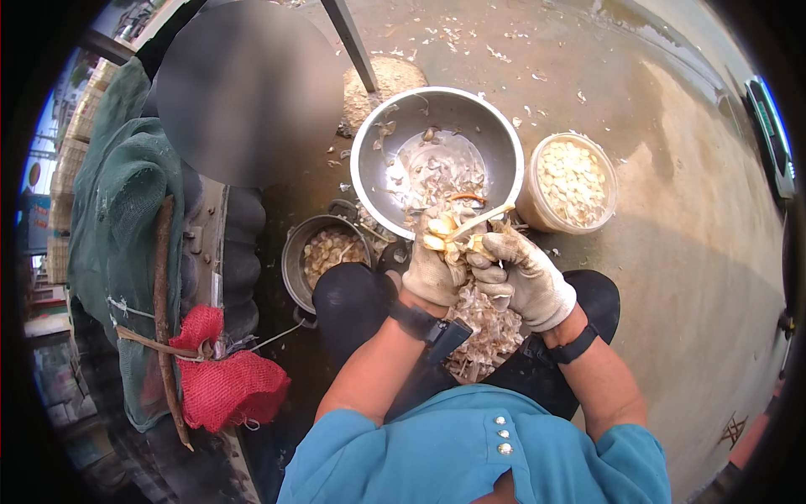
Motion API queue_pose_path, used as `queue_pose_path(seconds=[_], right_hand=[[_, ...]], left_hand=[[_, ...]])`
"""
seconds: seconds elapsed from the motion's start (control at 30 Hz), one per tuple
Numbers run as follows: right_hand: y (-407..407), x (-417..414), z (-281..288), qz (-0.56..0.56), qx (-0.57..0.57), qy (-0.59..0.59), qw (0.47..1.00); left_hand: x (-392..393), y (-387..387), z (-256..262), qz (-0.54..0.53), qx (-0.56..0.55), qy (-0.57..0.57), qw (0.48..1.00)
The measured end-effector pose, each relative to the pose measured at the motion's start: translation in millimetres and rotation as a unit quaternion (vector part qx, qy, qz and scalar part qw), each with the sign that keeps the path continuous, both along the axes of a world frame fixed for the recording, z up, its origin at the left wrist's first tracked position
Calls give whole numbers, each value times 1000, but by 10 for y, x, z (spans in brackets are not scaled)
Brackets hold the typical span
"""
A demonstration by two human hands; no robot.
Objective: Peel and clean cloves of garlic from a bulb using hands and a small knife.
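My left hand (434, 271), in a dirty off-white work glove, grips a partly broken garlic bulb (446, 232) with pale cloves showing and a dry stalk pointing up to the right. My right hand (526, 277), gloved the same way, has its thumb and fingers closed on the bulb's papery skin at the right side. Both are held over the near rim of a wide metal basin (434, 104) with loose skins inside. To its right stands a round plastic tub (607, 189) filled with peeled garlic cloves (570, 179). A heap of garlic skins (482, 327) lies between my knees.
A metal pot (293, 264) with cloves stands by my left knee. Further left are green netting (132, 189), a stick (165, 302), a red mesh bag (233, 387) and dark ribbed objects. A metal post (352, 44) rises behind the basin. Skins litter the wet ground.
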State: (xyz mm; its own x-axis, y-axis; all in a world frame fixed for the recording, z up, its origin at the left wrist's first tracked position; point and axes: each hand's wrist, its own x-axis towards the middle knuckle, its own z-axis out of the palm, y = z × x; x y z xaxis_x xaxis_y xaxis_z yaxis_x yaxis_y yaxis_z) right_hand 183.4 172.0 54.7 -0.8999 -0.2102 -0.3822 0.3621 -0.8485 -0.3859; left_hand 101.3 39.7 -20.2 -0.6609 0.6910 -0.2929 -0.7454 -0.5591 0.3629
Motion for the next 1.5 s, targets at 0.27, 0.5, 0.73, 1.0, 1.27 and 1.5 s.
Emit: queue_pose_path(seconds=[0.27, 0.5, 0.73, 1.0, 1.27, 1.5], right_hand=[[-4, 431, 92, -59, -104, -18, 993], [237, 683, 271, -166, -208, 77, 961], [500, 881, 525, -195, -170, 177, 950], [364, 1080, 513, -122, 96, 82, 984], [-321, 1166, 318, -49, 55, 22, 997], [-401, 1272, 240, -34, 82, 24, 996]], left_hand=[[253, -284, 137, 41, -59, 136, 988], [323, -506, 377, 51, -33, 105, 993], [540, -731, 602, 42, -359, 535, 764], [716, -866, 544, -30, -240, 388, 890], [987, -865, 654, -97, -171, 467, 862], [1112, -922, 629, -149, -142, 462, 863]])
